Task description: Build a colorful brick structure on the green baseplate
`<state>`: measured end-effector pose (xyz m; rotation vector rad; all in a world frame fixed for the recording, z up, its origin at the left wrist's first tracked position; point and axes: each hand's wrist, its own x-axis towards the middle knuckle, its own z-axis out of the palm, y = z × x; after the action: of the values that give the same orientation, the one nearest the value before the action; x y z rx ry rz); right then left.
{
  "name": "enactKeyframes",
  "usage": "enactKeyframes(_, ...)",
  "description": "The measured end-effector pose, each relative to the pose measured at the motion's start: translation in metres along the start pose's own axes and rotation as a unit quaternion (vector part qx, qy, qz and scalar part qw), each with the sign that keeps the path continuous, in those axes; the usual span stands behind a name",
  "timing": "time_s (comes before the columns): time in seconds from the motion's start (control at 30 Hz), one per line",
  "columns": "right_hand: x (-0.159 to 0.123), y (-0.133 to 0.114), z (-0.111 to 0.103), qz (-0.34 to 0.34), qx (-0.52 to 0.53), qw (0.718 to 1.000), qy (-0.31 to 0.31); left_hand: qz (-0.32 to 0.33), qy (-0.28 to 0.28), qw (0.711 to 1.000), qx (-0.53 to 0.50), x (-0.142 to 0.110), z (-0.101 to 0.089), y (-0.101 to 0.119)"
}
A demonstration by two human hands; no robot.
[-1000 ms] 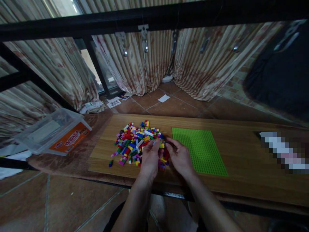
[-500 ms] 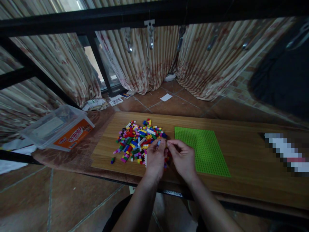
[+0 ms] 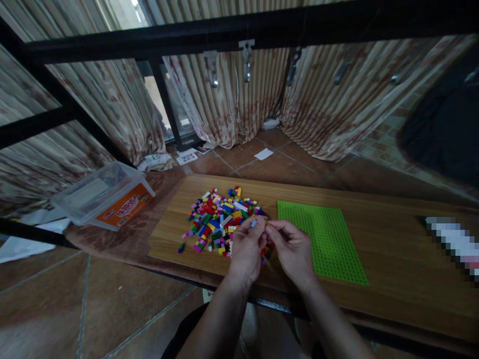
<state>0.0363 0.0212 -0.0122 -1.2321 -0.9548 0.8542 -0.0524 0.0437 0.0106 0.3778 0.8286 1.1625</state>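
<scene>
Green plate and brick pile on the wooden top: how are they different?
The plate is one flat sheet, while the pile is a jumble of many small, loose bricks. The plate is green all over; the pile mixes red, blue, yellow, white, pink and more. The plate has a neat, straight-edged outline, but the pile's edge is ragged, with a stray piece off to one side. Both rest on the same wooden top.

big striped curtains (image 3: 318, 104) with reddish marks | long black bar (image 3: 187, 41) up high | brown tile floor (image 3: 48, 299), white paper (image 3: 264, 154) on it | long wooden table (image 3: 404, 249) | dim room, bright window (image 3: 156, 98) at left
</scene>
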Motion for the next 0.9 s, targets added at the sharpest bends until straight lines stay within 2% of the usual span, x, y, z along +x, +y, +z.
enactKeyframes(0.17, 0.002, 0.005, -0.001, 0.048, 0.08, 0.993, 0.074, 0.023, 0.025, 0.999, -0.029, 0.001, 0.0, 0.003)
enactKeyframes(0.27, 0.004, 0.01, -0.003, 0.043, 0.02, 0.997, 0.062, 0.091, 0.036, 0.991, 0.094, 0.01, -0.009, 0.014)
enactKeyframes(0.33, 0.004, 0.013, -0.005, 0.02, -0.064, 0.997, 0.032, 0.166, 0.05, 0.958, 0.228, 0.017, -0.018, 0.024)
enactKeyframes(0.4, 0.003, 0.017, -0.005, -0.013, -0.137, 0.99, 0.001, 0.249, 0.08, 0.902, 0.345, 0.023, -0.026, 0.034)
enactKeyframes(0.47, 0.002, 0.02, -0.006, -0.039, -0.182, 0.982, -0.021, 0.296, 0.1, 0.847, 0.43, 0.027, -0.033, 0.041)
enactKeyframes(0.6, 0.003, 0.017, -0.008, -0.061, -0.2, 0.978, -0.025, 0.313, 0.107, 0.763, 0.556, 0.032, -0.041, 0.047)
enactKeyframes(0.7, 0.001, 0.004, -0.011, -0.09, -0.197, 0.976, -0.003, 0.304, 0.124, 0.704, 0.629, 0.034, -0.043, 0.049)
enactKeyframes(0.77, -0.011, -0.009, -0.013, -0.114, -0.19, 0.975, 0.002, 0.301, 0.128, 0.686, 0.65, 0.034, -0.044, 0.05)
enactKeyframes(0.83, -0.034, -0.018, -0.012, -0.136, -0.177, 0.974, -0.027, 0.305, 0.128, 0.68, 0.654, 0.033, -0.046, 0.052)
enactKeyframes(0.87, -0.049, -0.019, -0.012, -0.15, -0.173, 0.971, -0.063, 0.308, 0.128, 0.68, 0.653, 0.032, -0.047, 0.053)
enactKeyframes(0.9, -0.067, -0.016, -0.011, -0.154, -0.173, 0.964, -0.131, 0.309, 0.128, 0.681, 0.652, 0.031, -0.048, 0.055)
